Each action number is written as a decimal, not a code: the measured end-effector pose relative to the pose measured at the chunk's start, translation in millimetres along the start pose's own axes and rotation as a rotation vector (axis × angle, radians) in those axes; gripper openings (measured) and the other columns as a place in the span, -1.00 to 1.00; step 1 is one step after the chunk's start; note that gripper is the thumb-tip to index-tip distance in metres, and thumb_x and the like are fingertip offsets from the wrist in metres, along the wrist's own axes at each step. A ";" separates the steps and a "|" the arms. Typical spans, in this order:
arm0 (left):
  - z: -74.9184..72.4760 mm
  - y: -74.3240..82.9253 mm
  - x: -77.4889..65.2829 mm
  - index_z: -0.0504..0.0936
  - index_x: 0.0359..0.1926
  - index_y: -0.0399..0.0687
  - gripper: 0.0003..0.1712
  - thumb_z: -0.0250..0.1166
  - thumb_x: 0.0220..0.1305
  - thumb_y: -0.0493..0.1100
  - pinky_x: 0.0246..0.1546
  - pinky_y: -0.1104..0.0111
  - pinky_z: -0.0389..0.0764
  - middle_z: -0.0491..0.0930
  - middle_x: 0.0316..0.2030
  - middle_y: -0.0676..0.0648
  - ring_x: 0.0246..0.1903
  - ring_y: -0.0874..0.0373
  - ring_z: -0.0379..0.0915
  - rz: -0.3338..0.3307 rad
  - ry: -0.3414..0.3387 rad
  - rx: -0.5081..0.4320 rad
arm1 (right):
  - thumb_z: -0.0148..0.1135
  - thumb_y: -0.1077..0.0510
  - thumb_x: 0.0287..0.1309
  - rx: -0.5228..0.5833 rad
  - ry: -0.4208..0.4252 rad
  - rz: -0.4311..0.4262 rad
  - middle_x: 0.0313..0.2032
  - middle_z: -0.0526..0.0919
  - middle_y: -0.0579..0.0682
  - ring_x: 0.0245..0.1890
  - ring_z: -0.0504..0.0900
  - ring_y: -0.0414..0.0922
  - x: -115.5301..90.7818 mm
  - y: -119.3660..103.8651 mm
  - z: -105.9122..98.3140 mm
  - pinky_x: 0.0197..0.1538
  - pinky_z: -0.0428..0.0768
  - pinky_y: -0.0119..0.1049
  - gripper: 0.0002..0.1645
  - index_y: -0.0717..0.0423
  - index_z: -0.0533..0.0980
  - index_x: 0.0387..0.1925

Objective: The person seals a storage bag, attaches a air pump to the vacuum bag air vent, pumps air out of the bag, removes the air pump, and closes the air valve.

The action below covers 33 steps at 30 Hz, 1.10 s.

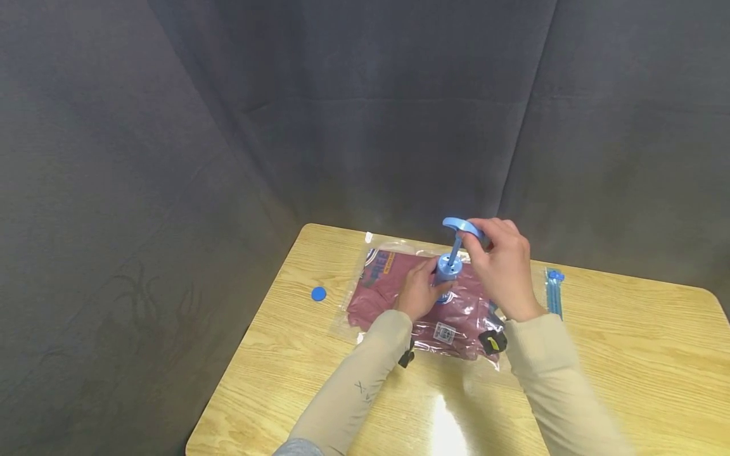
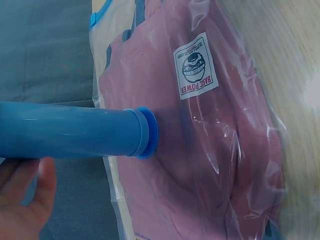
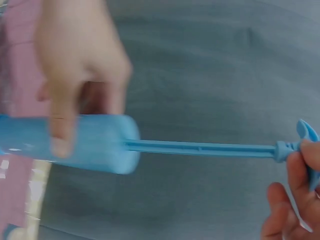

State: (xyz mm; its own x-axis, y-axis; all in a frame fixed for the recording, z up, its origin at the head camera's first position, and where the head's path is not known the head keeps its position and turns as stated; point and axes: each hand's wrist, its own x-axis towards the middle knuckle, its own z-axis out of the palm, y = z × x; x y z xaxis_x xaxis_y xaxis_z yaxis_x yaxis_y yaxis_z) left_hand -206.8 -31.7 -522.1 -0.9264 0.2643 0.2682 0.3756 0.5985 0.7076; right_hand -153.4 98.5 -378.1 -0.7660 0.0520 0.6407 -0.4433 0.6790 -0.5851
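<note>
A clear plastic bag [image 1: 393, 304] lies on the table with a folded maroon garment [image 2: 165, 185] inside. Over it stands a blue hand pump [image 1: 447, 268], its base on the bag in the left wrist view. My left hand [image 1: 417, 291] grips the pump's barrel [image 3: 100, 142], thumb on one side and fingers on the other. Above, my right hand [image 1: 503, 269] holds the curved blue handle [image 1: 459, 225] between thumb and fingers. The thin rod [image 3: 205, 149] is drawn far out of the barrel.
A round blue cap [image 1: 319, 294] lies on the wooden table [image 1: 274, 354] left of the bag. Blue zip strips with a slider [image 1: 554, 291] show at the bag's right end. Dark grey curtains [image 1: 388, 126] hang behind the table and at its left.
</note>
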 end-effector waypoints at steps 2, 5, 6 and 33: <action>0.3 -0.4 -0.4 0.48 0.23 -0.02 -0.36 0.42 0.13 -0.02 0.13 0.40 0.55 0.64 0.06 -0.06 0.05 0.10 0.60 0.013 -0.002 0.014 | 0.29 0.34 0.11 -0.011 -0.052 0.030 -0.34 0.71 0.20 -0.40 0.49 0.01 -6.5 7.8 6.4 -0.38 0.35 -0.33 -0.84 0.33 0.63 -0.23; 0.7 -0.4 -0.7 0.47 0.24 -0.03 -0.36 0.42 0.13 -0.03 0.15 0.40 0.54 0.63 0.07 -0.07 0.05 0.10 0.59 0.019 -0.005 0.032 | 0.28 0.33 0.12 -0.018 -0.129 0.085 -0.25 0.72 0.25 -0.29 0.57 0.11 -15.5 19.5 15.1 -0.29 0.46 -0.12 -0.81 0.33 0.63 -0.20; 0.9 -0.4 -0.7 0.47 0.24 -0.03 -0.36 0.41 0.14 -0.03 0.15 0.40 0.53 0.63 0.07 -0.07 0.06 0.10 0.59 0.021 -0.007 0.039 | 0.27 0.33 0.12 -0.017 -0.148 0.104 -0.23 0.71 0.26 -0.26 0.58 0.14 -17.9 22.8 17.4 -0.24 0.48 -0.07 -0.80 0.33 0.62 -0.19; 6.3 1.8 -3.6 0.50 0.20 -0.15 -0.36 0.41 0.13 0.00 0.22 0.32 0.50 0.62 0.09 -0.10 0.10 0.04 0.55 0.032 0.033 0.092 | 0.23 0.30 0.16 -0.061 -0.242 0.198 -0.19 0.70 0.29 -0.23 0.60 0.16 -35.7 50.6 37.5 -0.11 0.53 0.02 -0.77 0.34 0.60 -0.14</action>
State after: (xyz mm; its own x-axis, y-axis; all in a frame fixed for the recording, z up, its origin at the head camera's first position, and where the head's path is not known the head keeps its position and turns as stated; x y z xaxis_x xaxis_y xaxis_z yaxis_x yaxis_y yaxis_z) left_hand -202.5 -26.8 -525.9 -0.9139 0.2603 0.3116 0.4040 0.6577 0.6357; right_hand -165.9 103.6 -449.2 -0.9266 0.0168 0.3757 -0.2511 0.7161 -0.6513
